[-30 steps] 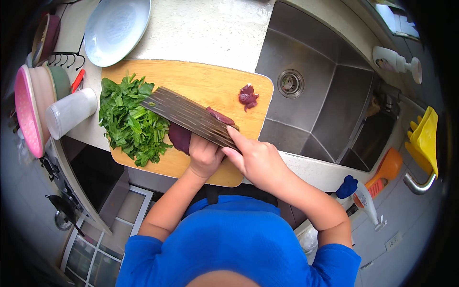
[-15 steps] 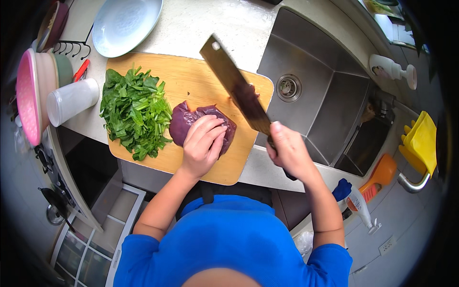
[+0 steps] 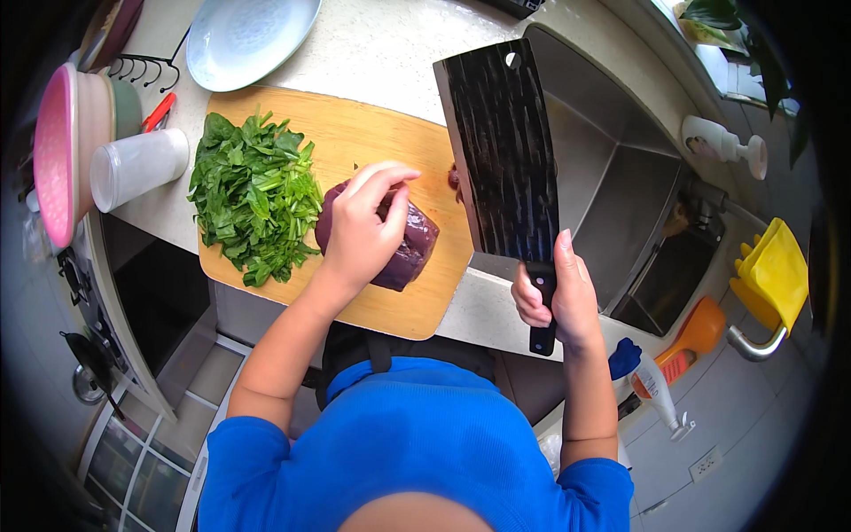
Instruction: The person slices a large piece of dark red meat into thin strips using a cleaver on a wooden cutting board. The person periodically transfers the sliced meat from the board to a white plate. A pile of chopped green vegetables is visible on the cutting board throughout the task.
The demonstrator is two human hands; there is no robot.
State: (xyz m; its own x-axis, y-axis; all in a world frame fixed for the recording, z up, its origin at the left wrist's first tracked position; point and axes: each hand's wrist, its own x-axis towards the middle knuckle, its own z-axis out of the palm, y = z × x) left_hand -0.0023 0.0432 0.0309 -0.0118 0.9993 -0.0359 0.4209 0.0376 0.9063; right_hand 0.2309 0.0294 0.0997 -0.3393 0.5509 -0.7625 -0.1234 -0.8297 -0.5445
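Note:
A dark purple-red piece of liver [image 3: 412, 248] lies on the wooden cutting board [image 3: 355, 115]. Over it is my left hand [image 3: 365, 226], its fingers curved, with a gap between thumb and forefinger; part of the liver is hidden beneath. My right hand [image 3: 560, 293] grips the black handle of a cleaver [image 3: 501, 151], whose broad dark blade is held up over the board's right end and the sink edge. A small dark red bit of liver [image 3: 455, 182] shows beside the blade; the blade hides what is behind it. Chopped leafy greens [image 3: 257, 199] are heaped on the board's left.
A pale blue plate [image 3: 253, 40] stands behind the board. To the left are a white plastic container [image 3: 137, 168], a red-handled tool [image 3: 160, 113] and a pink basin [image 3: 55, 155]. A steel sink [image 3: 620, 195] lies right. Yellow gloves [image 3: 773, 270] hang beyond it.
The cleaver has swung upright and right, its broad face now turned toward me. My left hand has shifted and its fingers have lifted, with thumb and forefinger further apart.

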